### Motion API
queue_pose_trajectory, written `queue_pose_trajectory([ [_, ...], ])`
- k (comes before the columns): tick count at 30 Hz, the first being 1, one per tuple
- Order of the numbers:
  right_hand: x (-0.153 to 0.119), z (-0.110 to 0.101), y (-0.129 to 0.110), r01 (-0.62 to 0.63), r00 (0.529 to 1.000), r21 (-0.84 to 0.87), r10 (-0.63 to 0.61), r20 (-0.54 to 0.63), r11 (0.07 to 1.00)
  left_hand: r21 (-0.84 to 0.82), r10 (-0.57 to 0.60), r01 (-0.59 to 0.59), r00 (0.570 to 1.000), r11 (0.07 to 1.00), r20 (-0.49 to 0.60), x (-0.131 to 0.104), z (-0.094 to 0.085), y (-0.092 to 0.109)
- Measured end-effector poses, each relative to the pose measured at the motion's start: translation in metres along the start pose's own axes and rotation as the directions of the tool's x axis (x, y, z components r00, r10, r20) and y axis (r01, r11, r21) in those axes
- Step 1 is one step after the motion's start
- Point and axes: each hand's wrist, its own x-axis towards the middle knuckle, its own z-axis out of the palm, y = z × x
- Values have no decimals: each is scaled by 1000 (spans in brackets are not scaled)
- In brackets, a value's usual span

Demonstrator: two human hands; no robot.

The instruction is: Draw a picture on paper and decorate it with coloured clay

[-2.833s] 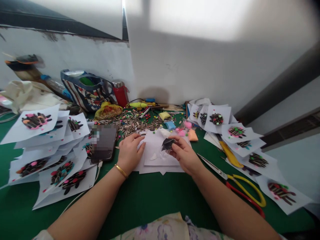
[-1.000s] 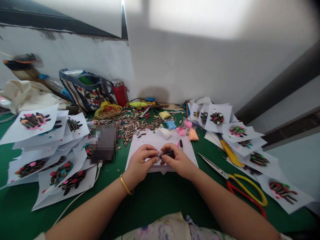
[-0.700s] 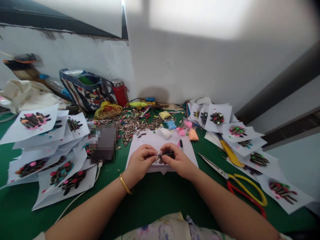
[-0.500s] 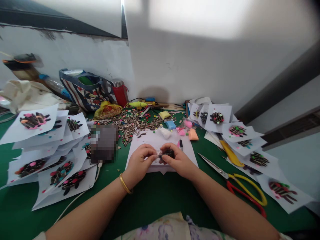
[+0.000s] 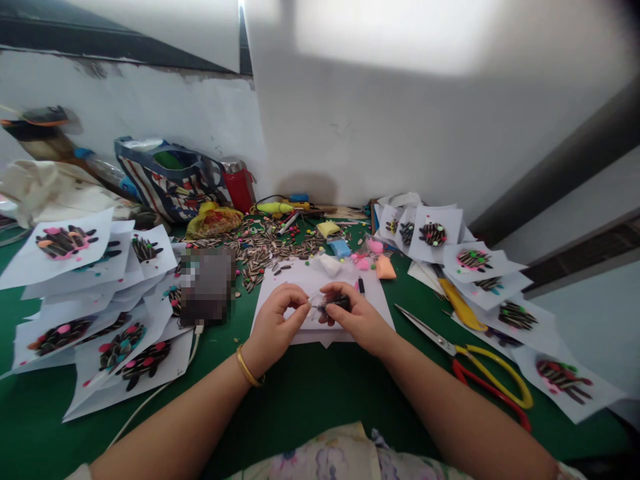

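Note:
My left hand (image 5: 280, 323) is closed in a pinch above the white paper (image 5: 385, 313), its thumb and forefinger at the edge of some clear plastic. Opposite it, my right hand (image 5: 363, 323) is wrapped round a small clear packet with a black lump (image 5: 341, 303) inside, apparently soft clay. The fingertips hide part of the packet. Just behind the hands lie a white packet (image 5: 330, 265), a blue packet (image 5: 341, 248), an orange packet (image 5: 385, 268) and pink lumps (image 5: 362, 263). A black marker (image 5: 361, 287) lies beside my right hand.
Loose striped sunflower seeds (image 5: 255, 257) spread behind the paper. Paper sheets with seed figures stack at left (image 5: 75, 243) and right (image 5: 520, 317). Large open scissors (image 5: 455, 350) lie right. A blurred dark object (image 5: 207, 287) with a white cable, a bag (image 5: 165, 180) and a red flask (image 5: 239, 187) stand left.
My left fingertips have drawn slightly left, away from the right hand, with clear plastic showing between them. The right hand keeps its hold on the black packet.

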Motion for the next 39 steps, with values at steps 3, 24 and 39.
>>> queue_pose_trajectory([
  [3, 0, -1, -1, -9, 1000, 14, 9, -13, 1000, -2, -7, 7, 999, 1000, -39, 1, -2, -1],
  [24, 13, -19, 19, -46, 969, 81, 64, -237, 996, 224, -100, 111, 993, 968, -59, 11, -15, -18],
  [39, 13, -19, 23, -38, 974, -19, 32, -223, 999, 324, -50, 45, 999, 945, 6, 10, -11, -23],
])
